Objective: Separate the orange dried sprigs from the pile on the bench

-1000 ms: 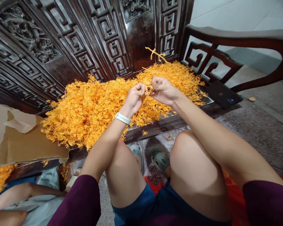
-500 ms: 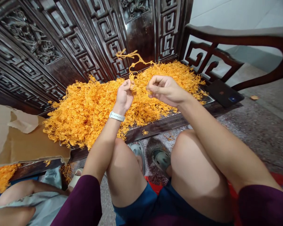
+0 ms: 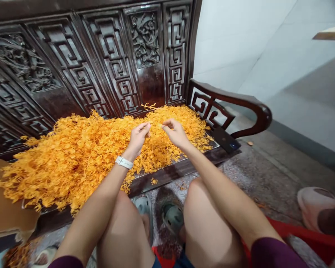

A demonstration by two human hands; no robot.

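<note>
"What changed?"
"No tall strand over the left hand now — likely freer for fresh stems."
"Right hand?"
"Narrow pinch, like the left; can't tell what the 2 hold. Orange pile beneath and around."

1 pile on bench, 1 device right, cardboard left

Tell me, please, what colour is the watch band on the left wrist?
The watch band is white or very pale grey, best seen in the head view.
</note>
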